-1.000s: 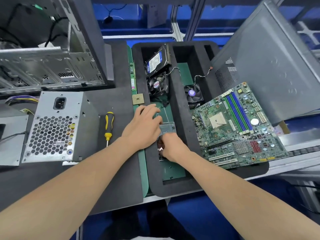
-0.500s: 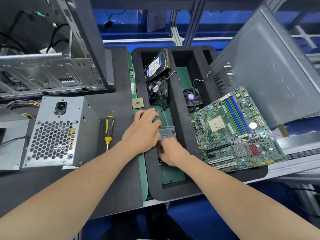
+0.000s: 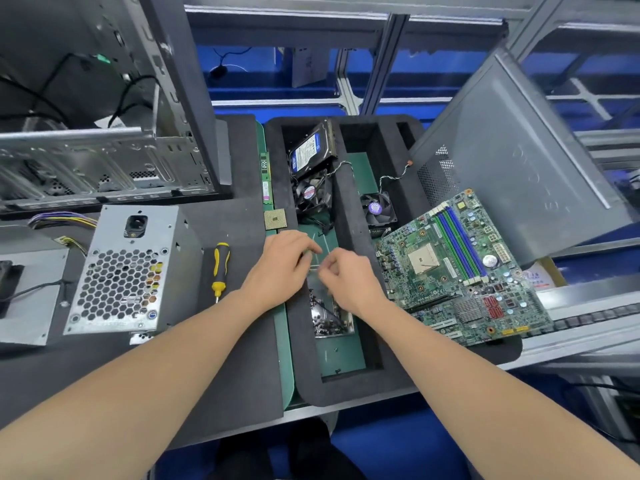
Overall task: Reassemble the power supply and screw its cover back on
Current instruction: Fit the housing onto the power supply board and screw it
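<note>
Hands meet over the long middle compartment of the black foam tray (image 3: pixel 346 389). The left hand (image 3: pixel 284 265) and the right hand (image 3: pixel 353 282) are close together, just above a small clear plastic box of screws (image 3: pixel 332 318) on the compartment's green floor. The fingers of both hands are curled inward, the right thumb and forefinger drawn together. Whether either hand grips anything I cannot tell; whatever sits at the fingertips is too small or too clear to make out.

The grey metal power supply box with a honeycomb grille (image 3: pixel 121 275) stands on the dark mat to the left, well apart from both hands, with its socket face turned up toward the camera. A bundle of coloured wires (image 3: pixel 64 221) trails from behind it. A flat grey metal panel (image 3: pixel 31 299) lies just beside it, at the left edge. A yellow and black screwdriver (image 3: pixel 220 268) lies on the mat between the power supply and the left hand, untouched.

A green motherboard (image 3: pixel 457 271) rests tilted on the tray's right side. Farther back in the tray are a hard drive with a blue label (image 3: pixel 311 152) and a black fan (image 3: pixel 311 195).
</note>
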